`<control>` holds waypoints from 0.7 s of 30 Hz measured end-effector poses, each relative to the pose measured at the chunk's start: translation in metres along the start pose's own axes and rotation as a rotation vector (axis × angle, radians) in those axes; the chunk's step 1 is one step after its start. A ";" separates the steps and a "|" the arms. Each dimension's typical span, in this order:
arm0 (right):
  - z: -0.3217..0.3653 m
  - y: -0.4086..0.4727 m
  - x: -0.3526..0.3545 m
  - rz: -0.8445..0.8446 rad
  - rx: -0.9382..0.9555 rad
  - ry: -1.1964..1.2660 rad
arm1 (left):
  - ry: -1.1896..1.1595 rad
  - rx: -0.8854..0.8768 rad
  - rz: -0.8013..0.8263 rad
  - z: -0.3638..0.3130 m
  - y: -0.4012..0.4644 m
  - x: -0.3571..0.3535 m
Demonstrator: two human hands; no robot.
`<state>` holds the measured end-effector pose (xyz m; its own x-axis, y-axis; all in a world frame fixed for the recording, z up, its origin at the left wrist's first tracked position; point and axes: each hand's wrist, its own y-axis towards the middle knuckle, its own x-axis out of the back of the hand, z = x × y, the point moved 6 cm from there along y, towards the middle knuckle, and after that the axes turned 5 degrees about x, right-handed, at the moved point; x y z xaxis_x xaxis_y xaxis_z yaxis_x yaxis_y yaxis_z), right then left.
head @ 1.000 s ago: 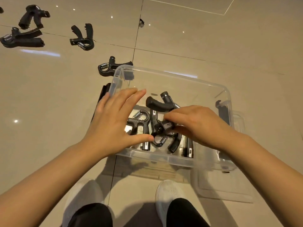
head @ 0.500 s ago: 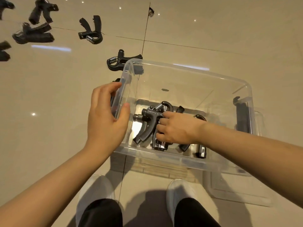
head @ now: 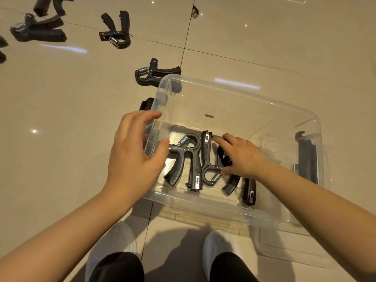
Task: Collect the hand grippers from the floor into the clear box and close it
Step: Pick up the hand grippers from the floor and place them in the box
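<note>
Whereas half a second ago our left hand (head: 134, 157) gripped the left wall of the clear box (head: 240, 92), it now hovers just off that wall, fingers loosely spread and holding nothing. Our right hand (head: 242, 157), no longer lying over the middle of the pile, presses with straightened fingers on the hand grippers (head: 193, 159) laid side by side along the box's near edge. We judge this batch stowed; several grippers (head: 116, 31) remain on the floor (head: 264, 37) beyond the far-left corner, and the lid (head: 289, 249) lies under the box, so closing is not yet due.
</note>
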<state>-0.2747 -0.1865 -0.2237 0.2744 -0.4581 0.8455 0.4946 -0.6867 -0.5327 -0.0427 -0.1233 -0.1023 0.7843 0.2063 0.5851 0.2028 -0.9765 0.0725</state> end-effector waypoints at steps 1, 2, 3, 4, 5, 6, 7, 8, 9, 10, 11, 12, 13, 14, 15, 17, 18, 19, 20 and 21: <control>-0.001 0.001 -0.001 0.001 0.006 -0.019 | -0.003 0.000 0.004 0.001 0.000 0.000; 0.000 0.002 -0.003 0.010 0.014 -0.055 | -0.003 0.002 0.007 0.001 0.000 -0.001; 0.000 0.002 -0.003 0.015 0.024 -0.093 | 0.002 0.005 0.010 0.002 0.000 -0.001; 0.001 0.003 -0.002 0.022 0.030 -0.126 | 0.012 0.010 0.009 0.002 0.001 -0.001; 0.002 0.004 -0.001 0.027 0.037 -0.155 | 0.025 0.014 0.007 0.002 0.001 -0.001; 0.003 0.004 0.000 0.030 0.042 -0.183 | 0.036 0.020 0.005 0.002 0.001 -0.001; 0.004 0.005 0.002 0.025 0.044 -0.210 | 0.043 0.024 0.004 0.002 0.001 -0.001; 0.004 0.005 0.003 0.016 0.043 -0.231 | 0.046 0.027 0.004 0.002 0.000 -0.001; 0.005 0.005 0.005 0.004 0.039 -0.244 | 0.046 0.028 0.005 0.002 0.000 -0.001; 0.005 0.005 0.005 -0.001 0.032 -0.251 | 0.048 0.027 0.008 0.002 0.000 -0.001; 0.006 0.004 0.005 0.000 0.025 -0.255 | 0.051 0.026 0.012 0.002 -0.001 -0.001; 0.007 0.004 0.004 0.012 0.024 -0.255 | 0.055 0.026 0.015 0.002 -0.001 -0.001; 0.007 0.005 0.003 0.027 0.027 -0.252 | 0.059 0.028 0.018 0.002 -0.001 -0.001; 0.007 0.007 0.002 0.051 0.032 -0.240 | 0.063 0.030 0.021 0.001 0.000 -0.001; 0.007 0.008 0.002 0.077 0.038 -0.225 | 0.070 0.032 0.026 0.001 0.001 -0.002; 0.005 0.012 0.003 0.110 0.051 -0.205 | 0.085 0.035 0.027 0.001 0.001 -0.003; 0.005 0.013 0.003 0.125 0.045 -0.203 | 0.088 0.035 0.026 0.001 0.002 -0.002; 0.004 0.012 0.002 0.138 0.029 -0.199 | 0.087 0.035 0.024 0.001 0.002 -0.002; 0.004 0.012 0.001 0.150 0.006 -0.191 | 0.084 0.035 0.021 0.000 0.002 -0.002; 0.006 0.012 0.002 0.144 -0.015 -0.184 | 0.084 0.034 0.020 0.000 0.002 -0.002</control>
<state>-0.2635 -0.1921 -0.2280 0.4874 -0.4425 0.7528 0.4279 -0.6305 -0.6476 -0.0443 -0.1254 -0.1033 0.7364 0.1794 0.6523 0.2085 -0.9775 0.0335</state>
